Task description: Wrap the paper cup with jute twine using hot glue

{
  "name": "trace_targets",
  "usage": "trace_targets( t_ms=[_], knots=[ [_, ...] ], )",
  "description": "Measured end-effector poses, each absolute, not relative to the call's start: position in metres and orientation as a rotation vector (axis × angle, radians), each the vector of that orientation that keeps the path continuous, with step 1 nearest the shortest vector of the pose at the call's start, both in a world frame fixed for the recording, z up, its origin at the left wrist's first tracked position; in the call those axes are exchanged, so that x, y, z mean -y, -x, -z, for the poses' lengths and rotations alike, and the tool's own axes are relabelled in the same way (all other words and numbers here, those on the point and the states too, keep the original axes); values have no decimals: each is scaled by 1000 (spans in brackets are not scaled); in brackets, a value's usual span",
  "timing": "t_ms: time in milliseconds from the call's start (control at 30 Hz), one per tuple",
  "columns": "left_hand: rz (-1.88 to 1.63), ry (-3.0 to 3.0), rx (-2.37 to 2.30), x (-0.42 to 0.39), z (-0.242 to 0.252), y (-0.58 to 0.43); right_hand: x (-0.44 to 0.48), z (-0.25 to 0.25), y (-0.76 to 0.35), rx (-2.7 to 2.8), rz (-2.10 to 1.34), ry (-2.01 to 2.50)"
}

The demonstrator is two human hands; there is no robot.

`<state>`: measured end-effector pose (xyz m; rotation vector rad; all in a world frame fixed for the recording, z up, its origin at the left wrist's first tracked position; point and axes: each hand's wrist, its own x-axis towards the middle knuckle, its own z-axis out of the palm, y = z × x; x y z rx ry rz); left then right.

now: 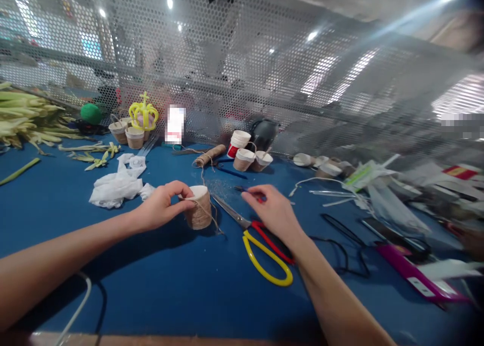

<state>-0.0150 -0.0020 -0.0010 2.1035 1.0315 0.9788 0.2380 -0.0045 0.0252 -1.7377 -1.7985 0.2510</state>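
Note:
My left hand (pixel 170 200) pinches the rim of a small white cup (pixel 198 215) wrapped in brown twine, lifting or steadying it over the blue table; which one I cannot tell. A loose twine end (pixel 216 224) hangs from the cup's right side. Another strand runs back toward a twine roll (pixel 210 156). To the right, my right hand (pixel 270 207) is closed around a small tool with a dark tip (pixel 239 188) and a bit of red; the fingers hide most of it. Large scissors (pixel 242 221) with red and yellow handles lie partly under that hand's wrist.
Several twine-wrapped cups (pixel 244 159) stand at the back, near a yellow crown-shaped object (pixel 143 115). White crumpled cloth (pixel 115 188) lies left, with pale plant stalks (pixel 22 114) beyond. Plastic bags (pixel 395 199) and a purple power strip (pixel 406 270) crowd the right. A perforated metal screen (pixel 212 73) rises behind.

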Motion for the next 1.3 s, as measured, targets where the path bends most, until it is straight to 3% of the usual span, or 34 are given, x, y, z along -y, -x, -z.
trace_targets(
  t_ms=[100,167,400,1300],
  knots=[
    [-957,-2092,-1036,4,0,14,30,-27,-202,2179,-493,1423],
    [-948,-2087,-1037,5,0,14,41,-24,-188,2233,-394,1352],
    [-900,-2097,-959,10,-3,12,43,-22,-192,1964,-673,1273],
    [-737,-1885,-738,19,-12,9,42,-19,-203,1844,-822,1277]
  ],
)
